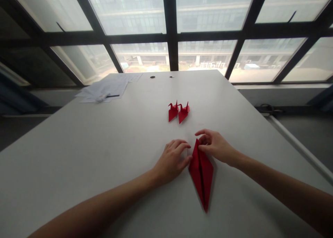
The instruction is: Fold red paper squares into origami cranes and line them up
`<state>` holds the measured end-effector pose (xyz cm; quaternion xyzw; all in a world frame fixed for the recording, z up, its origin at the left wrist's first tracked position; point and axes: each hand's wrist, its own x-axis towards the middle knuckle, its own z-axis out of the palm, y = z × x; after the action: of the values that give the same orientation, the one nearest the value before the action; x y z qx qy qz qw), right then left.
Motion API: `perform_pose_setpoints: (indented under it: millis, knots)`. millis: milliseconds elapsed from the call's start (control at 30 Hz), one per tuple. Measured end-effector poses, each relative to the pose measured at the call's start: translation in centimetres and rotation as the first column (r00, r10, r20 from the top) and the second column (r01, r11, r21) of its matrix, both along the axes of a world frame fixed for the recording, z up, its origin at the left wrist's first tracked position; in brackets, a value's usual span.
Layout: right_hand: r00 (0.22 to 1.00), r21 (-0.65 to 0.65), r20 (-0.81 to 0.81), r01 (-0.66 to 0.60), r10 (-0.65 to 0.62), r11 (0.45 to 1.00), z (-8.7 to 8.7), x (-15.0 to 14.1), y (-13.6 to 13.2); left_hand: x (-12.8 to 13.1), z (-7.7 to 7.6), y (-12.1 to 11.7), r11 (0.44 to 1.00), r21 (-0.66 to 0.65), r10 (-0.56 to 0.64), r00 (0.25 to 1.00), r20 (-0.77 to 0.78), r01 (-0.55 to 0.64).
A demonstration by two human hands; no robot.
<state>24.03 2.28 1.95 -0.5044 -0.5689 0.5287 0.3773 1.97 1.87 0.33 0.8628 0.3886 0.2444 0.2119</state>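
Note:
A long red folded paper diamond (201,173) lies on the white table (104,151) in front of me. My left hand (173,160) rests beside its left edge, fingers curled, with the thumb touching the paper. My right hand (214,144) pinches the paper's upper tip between thumb and fingers. Two finished red paper cranes (178,111) stand side by side farther back on the table, apart from both hands.
A loose pile of white papers (105,90) with a dark pen lies at the table's far left corner. Two small round holes (161,77) sit near the far edge. Large windows with dark frames rise behind the table.

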Motion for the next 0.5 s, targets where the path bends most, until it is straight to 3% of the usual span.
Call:
perform_pose_setpoints:
  millis: [100, 267, 500]
  knots:
    - [0.997, 0.114, -0.074, -0.015, 0.023, 0.993, 0.2, -0.1, 0.2, 0.0, 0.2, 0.5, 0.985, -0.158, 0.094, 0.979, 0.178, -0.066]
    - [0.982, 0.199, -0.181, -0.022, 0.058, 0.98, 1.2, -1.0, 0.4, 0.3, 1.0, 1.5, 0.901, -0.432, 0.191, 0.864, 0.466, 0.035]
    - [0.973, 0.157, -0.22, -0.038, 0.072, 0.987, 0.5, -2.7, 0.7, 0.5, 1.4, 1.9, 0.801, -0.595, 0.34, 0.772, 0.537, 0.061]
